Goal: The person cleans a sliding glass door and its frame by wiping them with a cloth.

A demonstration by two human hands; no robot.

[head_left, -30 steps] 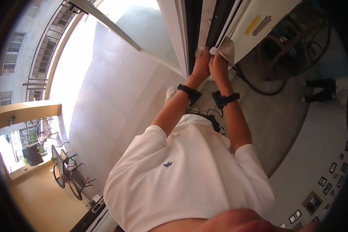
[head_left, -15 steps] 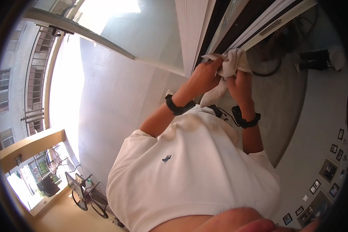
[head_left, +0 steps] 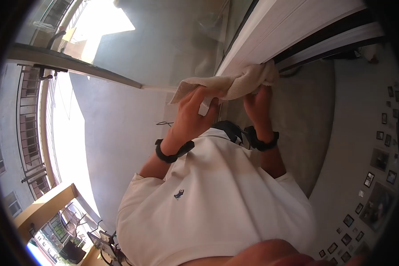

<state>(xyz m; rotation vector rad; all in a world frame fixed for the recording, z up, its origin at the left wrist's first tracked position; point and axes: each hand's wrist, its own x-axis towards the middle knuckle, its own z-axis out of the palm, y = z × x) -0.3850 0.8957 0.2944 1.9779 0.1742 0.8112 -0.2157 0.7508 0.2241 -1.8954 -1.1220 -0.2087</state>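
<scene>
Against the white door frame (head_left: 288, 33), holds a twisted cream cloth (head_left: 232, 85) by its flatter end in a half-curled left hand (head_left: 191, 116), by the bunched end at the frame in a partly hidden, seemingly closed right hand (head_left: 258, 108).

From where I stand, the supporting surface is the floor (head_left: 124, 128): smooth, pale grey on the daylight side, darker on the indoor side. Bright sunlight covers its outer margin. Dark-framed furniture (head_left: 105, 244) stands on the pale section (partly cropped from view; exact type not determinable). The darker section is dimly lit.
</scene>
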